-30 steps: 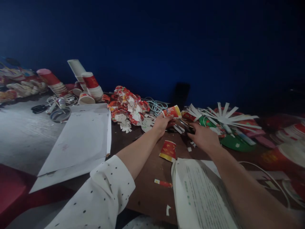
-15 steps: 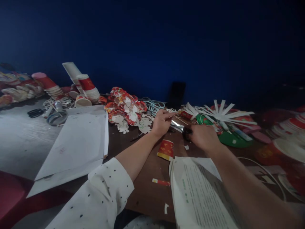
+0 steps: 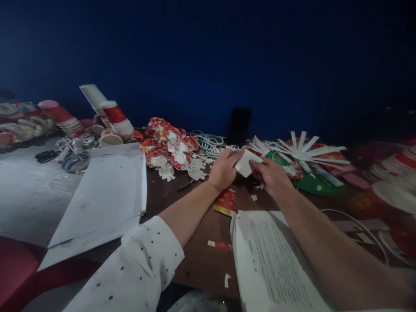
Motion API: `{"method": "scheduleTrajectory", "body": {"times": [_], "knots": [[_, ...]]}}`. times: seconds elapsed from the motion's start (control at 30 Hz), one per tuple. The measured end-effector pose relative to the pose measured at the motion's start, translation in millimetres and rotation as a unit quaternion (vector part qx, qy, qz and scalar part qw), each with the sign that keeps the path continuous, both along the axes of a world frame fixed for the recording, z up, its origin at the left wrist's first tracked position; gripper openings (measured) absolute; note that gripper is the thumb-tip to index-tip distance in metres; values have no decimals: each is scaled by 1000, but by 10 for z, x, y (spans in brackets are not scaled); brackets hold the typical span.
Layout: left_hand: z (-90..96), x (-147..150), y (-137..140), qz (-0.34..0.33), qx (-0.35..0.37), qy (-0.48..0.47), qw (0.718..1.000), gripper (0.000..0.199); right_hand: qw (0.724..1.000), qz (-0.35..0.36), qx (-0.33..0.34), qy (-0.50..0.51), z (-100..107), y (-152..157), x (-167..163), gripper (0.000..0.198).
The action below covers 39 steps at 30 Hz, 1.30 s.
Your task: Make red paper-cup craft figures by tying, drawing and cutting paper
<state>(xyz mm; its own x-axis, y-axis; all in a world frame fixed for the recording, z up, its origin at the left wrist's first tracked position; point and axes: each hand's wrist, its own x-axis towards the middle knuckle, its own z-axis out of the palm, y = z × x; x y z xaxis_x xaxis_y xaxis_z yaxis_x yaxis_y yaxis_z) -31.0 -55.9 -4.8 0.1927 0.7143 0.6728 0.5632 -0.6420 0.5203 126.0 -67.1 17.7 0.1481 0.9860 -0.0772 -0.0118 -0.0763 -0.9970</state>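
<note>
Between my two hands is a white piece of paper-cup card [image 3: 245, 164], its blank side turned up toward me. My left hand [image 3: 223, 171] is closed on its left edge. On the other side, my right hand [image 3: 274, 173] pinches the card with the thumb on top. Something dark lies in shadow below the right fingers; I cannot make out what it is. Near my left wrist, a red-and-gold piece of cup card [image 3: 225, 201] lies on the brown table [image 3: 198, 268]. A red strip [image 3: 221, 245] and small white scraps are on the table closer to me.
A printed paper stack [image 3: 269, 255] lies in front, a white board [image 3: 100, 195] to the left. Behind stand stacked paper cups [image 3: 117, 119], red-and-white cut-outs [image 3: 172, 145] and coiled pale-blue cord [image 3: 208, 143]. At right are a cut white fan-shaped cup [image 3: 302, 151] and a green disc [image 3: 320, 186].
The scissors that were in my right hand no longer show there. Both hands now hold the white card piece, which has turned its blank face toward me.
</note>
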Motion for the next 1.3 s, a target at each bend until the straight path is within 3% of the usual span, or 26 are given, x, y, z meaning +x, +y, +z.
{"method": "scheduleTrajectory", "body": {"times": [0.1, 0.23, 0.3, 0.43, 0.53, 0.63, 0.8, 1.0, 1.13, 1.3], "knots": [[-30, -35, 63, 37, -68, -72, 994, 35, 999, -19, 24, -30, -62, 27, 55, 29], [-30, -29, 91, 2, -201, -141, 969, 30, 995, 2, 44, -88, -80, 17, 86, 28], [-11, -7, 83, -7, -229, -141, 963, 27, 993, 26, 46, -109, -64, -4, 65, 29], [25, -20, 100, 12, -230, -140, 963, 28, 994, 2, 69, -81, -30, -29, 8, 27], [34, -87, 126, 75, -195, -121, 970, 29, 989, -71, 113, -65, -45, -12, 13, 22], [38, -123, 106, 132, -166, -43, 976, 19, 981, -113, 134, -85, -89, 9, 43, 23], [62, -52, -8, 60, -157, 136, 976, 14, 978, -95, 139, -126, -138, -17, 29, 22], [53, -48, -52, -1, -136, 233, 963, 38, 977, -68, 148, -137, -169, -65, -27, 25], [6, -86, -13, 22, -154, 197, 968, 34, 962, -70, 174, -196, -198, -79, -23, 29], [-34, -120, 94, 102, -172, -5, 980, 29, 945, -49, 196, -259, -224, -104, -48, 34]]}}
